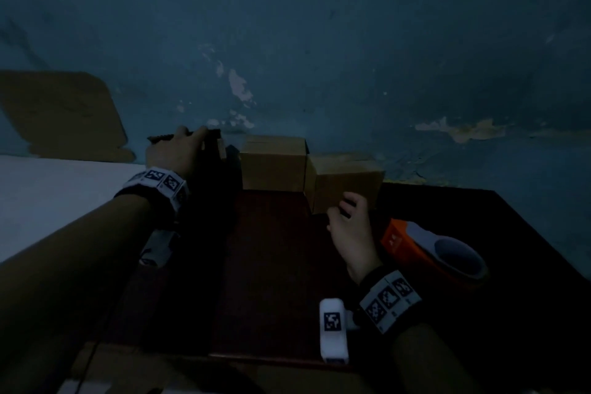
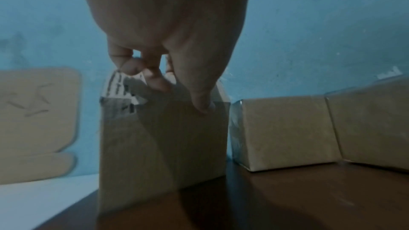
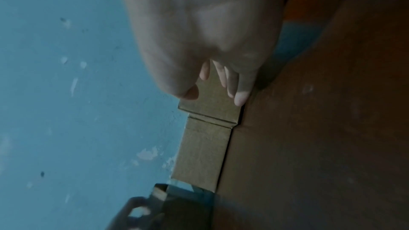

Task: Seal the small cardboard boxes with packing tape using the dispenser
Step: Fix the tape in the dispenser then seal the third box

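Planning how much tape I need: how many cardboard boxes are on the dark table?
3. One box stands at the left under the left hand, which grips its top; a middle box sits by the wall; a right box lies beyond the right hand. Others may be hidden.

The left hand [image 2: 168,29] reaches down from the top of the frame onto an upright cardboard box [image 2: 163,146] standing at the table [image 2: 287,198] edge. Its fingers [image 2: 155,80] curl over the box's top edge, by a torn white label [image 2: 119,88] at the upper left corner, and the thumb [image 2: 199,97] presses the near face. Just right of it two more boxes stand side by side, touching: the middle box [image 2: 285,132] and the right box [image 2: 372,125]. A blue wall [image 2: 309,32] rises behind, with a flat cardboard piece [image 2: 37,116] leaning against it at left
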Motion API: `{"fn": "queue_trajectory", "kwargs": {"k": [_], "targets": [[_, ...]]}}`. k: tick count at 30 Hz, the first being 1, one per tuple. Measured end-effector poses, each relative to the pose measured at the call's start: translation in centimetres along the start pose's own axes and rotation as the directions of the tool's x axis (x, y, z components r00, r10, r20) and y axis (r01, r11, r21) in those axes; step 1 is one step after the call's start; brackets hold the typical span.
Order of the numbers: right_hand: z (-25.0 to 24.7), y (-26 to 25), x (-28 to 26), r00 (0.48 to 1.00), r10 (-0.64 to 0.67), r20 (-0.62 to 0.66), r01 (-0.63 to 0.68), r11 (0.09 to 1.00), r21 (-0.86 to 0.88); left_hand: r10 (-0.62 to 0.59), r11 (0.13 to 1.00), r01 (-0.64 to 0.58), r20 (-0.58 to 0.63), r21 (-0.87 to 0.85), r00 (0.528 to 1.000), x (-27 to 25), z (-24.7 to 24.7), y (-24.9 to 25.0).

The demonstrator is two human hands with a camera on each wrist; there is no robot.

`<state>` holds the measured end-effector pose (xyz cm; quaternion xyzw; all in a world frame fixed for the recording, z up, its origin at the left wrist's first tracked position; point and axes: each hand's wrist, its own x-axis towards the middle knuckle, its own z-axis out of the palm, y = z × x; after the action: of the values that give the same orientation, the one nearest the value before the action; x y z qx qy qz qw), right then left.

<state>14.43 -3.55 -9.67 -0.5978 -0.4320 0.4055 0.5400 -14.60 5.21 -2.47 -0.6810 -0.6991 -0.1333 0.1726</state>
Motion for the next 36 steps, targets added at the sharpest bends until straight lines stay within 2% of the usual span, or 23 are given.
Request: {"fn": "queue_trajectory", "kwargs": {"k": [3, 6, 8, 10, 13, 15, 18, 20, 22, 25, 30, 33, 36], "targets": [[0.1, -0.4, -1.0, 1.0, 0.006, 0.027, -0.005, 1.0, -0.019, 0.004, 0.999, -0.005, 0.024, 0.033, 1.0, -1.9, -1.4, -0.6], [0.1, -0.8, -2.3, 0.998, 0.028, 0.05, -0.027, 0.999, -0.025, -0.035, 0.997, 0.045, -0.161, 0.061, 0.986, -3.9, -3.7, -1.2], [-0.2, -1.0, -3.3, 0.997, 0.032, 0.075, -0.03, 0.999, -0.031, -0.032, 0.999, 0.032, 0.016, 0.016, 0.999, -6.1, -5.9, -1.0], [-0.5, -1.2, -4.4, 0.994, 0.018, 0.112, -0.014, 0.999, -0.037, -0.031, 0.996, 0.041, 0.131, -0.073, 0.991, -8.4, -7.2, -0.4], [-1.1, -1.4, -6.3, 0.982, -0.04, 0.183, 0.046, 0.999, -0.027, 0.075, 0.994, -0.062, 0.15, -0.089, 0.986, -12.4, -9.2, 2.8], [-1.9, -1.7, -7.6, 0.971, -0.1, 0.217, 0.106, 0.994, -0.014, 0.174, 0.984, -0.162, 0.213, -0.074, 0.961, -14.3, -9.7, 6.2], [-3.8, -2.3, -9.1, 0.946, -0.218, 0.241, 0.223, 0.975, 0.004, 0.321, 0.944, -0.282, 0.274, -0.172, 0.907, -16.0, -10.5, 10.8], [-5.3, -2.5, -9.7, 0.928, -0.297, 0.227, 0.305, 0.953, 0.0, 0.42, 0.901, -0.365, 0.255, -0.236, 0.871, -16.8, -11.3, 13.3], [-7.2, -2.7, -9.9, 0.923, -0.342, 0.178, 0.346, 0.938, 0.007, 0.477, 0.864, -0.412, 0.207, -0.291, 0.854, -17.5, -12.2, 15.5], [-9.5, -2.3, -9.9, 0.931, -0.332, 0.148, 0.344, 0.937, -0.058, 0.5, 0.832, -0.431, 0.134, -0.35, 0.856, -18.4, -12.5, 17.6], [-11.1, -1.4, -9.7, 0.918, -0.343, 0.198, 0.388, 0.88, -0.272, 0.5, 0.856, -0.462, 0.147, -0.233, 0.853, -19.2, -12.0, 18.8], [-11.7, -1.7, -9.5, 0.89, -0.405, 0.211, 0.456, 0.814, -0.361, 0.507, 0.855, -0.488, 0.087, -0.178, 0.857, -19.5, -11.2, 18.6], [-12.0, -1.8, -9.1, 0.883, -0.421, 0.209, 0.47, 0.798, -0.378, 0.509, 0.858, -0.505, 0.024, -0.098, 0.86, -20.0, -10.0, 18.7]]}}
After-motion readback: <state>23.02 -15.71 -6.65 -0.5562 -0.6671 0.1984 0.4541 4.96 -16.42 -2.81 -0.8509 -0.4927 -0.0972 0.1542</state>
